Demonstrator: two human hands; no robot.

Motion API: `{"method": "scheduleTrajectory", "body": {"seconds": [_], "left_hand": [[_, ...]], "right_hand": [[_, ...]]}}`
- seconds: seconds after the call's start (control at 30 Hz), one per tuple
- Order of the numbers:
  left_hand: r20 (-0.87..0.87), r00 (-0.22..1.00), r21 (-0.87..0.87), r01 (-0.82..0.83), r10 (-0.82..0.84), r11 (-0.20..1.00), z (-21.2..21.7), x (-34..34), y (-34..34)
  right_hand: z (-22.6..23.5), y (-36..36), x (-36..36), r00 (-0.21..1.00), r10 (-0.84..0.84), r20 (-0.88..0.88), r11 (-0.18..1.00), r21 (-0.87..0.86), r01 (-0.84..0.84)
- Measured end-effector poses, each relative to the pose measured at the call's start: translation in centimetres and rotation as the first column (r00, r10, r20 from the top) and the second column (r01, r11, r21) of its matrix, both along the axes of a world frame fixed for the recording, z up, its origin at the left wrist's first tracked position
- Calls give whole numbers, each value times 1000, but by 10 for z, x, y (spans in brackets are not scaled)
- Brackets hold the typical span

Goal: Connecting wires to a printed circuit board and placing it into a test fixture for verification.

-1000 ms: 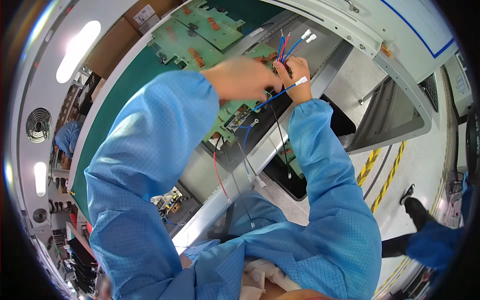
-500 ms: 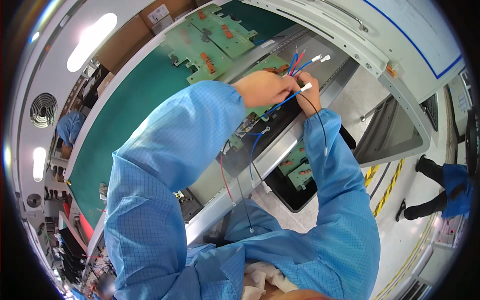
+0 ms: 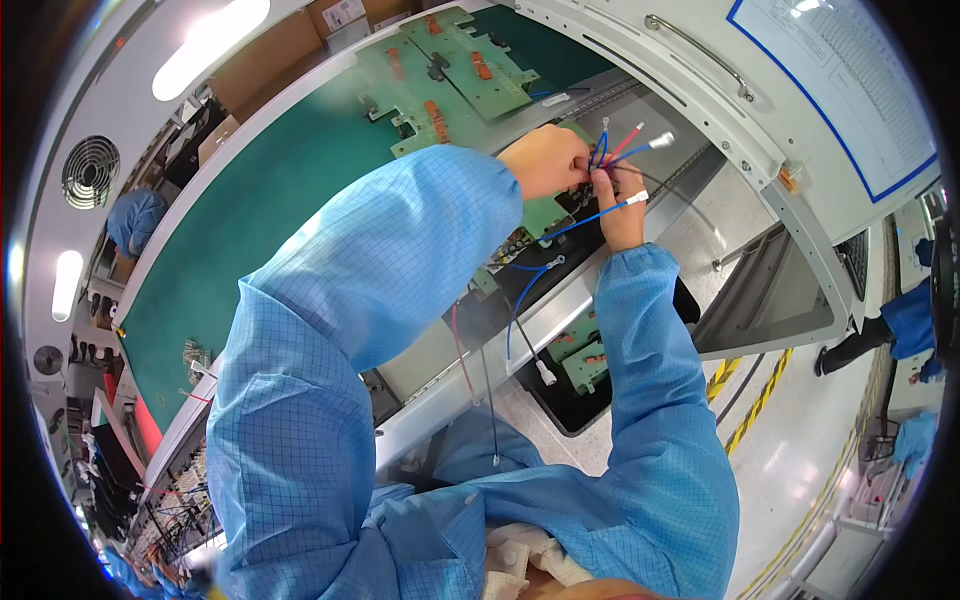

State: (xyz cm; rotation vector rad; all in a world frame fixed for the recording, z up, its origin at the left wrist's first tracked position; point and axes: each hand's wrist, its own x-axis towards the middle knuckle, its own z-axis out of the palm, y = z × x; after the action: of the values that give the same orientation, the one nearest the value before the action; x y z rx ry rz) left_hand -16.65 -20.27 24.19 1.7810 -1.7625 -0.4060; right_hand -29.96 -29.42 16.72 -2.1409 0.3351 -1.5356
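Green belt [image 3: 250,230]: two hands, several wires [image 3: 610,150].

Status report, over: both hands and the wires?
Left hand and right hand together, pinching wires. Blue and red ends stick up; others hang down. Circuit boards on green belt behind.

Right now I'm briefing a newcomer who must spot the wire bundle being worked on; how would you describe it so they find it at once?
Start at the long green conveyor belt carrying green circuit boards. At its near edge the left hand and right hand meet, pinching a bundle of thin blue and red wires. Unlike the loose wires hanging below, its white-tipped ends fan upward from the fingers.
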Motion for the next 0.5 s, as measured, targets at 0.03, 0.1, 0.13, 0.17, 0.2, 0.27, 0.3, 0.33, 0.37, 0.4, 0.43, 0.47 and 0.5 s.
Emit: {"method": "scheduleTrajectory", "body": {"seconds": [0.03,0.1,0.13,0.17,0.2,0.27,0.3,0.33,0.37,0.4,0.43,0.47,0.5], "left_hand": [[-15,1000,44,19,-18,999,2,2,0],[30,993,112,109,-113,988,16,19,-6],[62,972,188,210,-225,960,26,19,-8],[62,972,181,213,-227,960,32,16,-8],[168,972,152,138,-163,979,40,13,-9],[266,960,113,63,-91,992,50,6,-10],[164,983,39,72,-77,997,53,-2,-14],[64,996,-34,63,-61,997,55,-4,-17],[5,991,-106,130,-130,986,57,-5,-18],[6,992,-109,124,-124,986,60,-5,-19],[34,986,-70,164,-162,984,62,-4,-23],[61,978,-30,203,-201,979,63,-3,-25],[60,979,-32,198,-196,980,63,-3,-26]], "right_hand": [[2,1,0,1000,6,2,1000,-6,-6],[5,2,0,982,-90,-165,995,22,95],[4,0,0,982,-94,-166,995,15,98],[3,-2,-1,973,-131,-191,991,-17,130],[1,-4,-1,962,-169,-215,985,-51,162],[2,-1,-2,972,-136,-193,991,-14,136],[5,-1,-2,976,-135,-173,991,-21,133],[9,2,1,981,-124,-148,992,-26,121],[11,4,1,982,-118,-146,993,-29,115],[12,5,-1,955,-201,-218,974,-151,170],[14,6,-4,915,-292,-279,937,-275,215],[16,7,-8,915,-289,-280,937,-277,211],[18,9,-11,903,-304,-302,928,-309,209]]}}
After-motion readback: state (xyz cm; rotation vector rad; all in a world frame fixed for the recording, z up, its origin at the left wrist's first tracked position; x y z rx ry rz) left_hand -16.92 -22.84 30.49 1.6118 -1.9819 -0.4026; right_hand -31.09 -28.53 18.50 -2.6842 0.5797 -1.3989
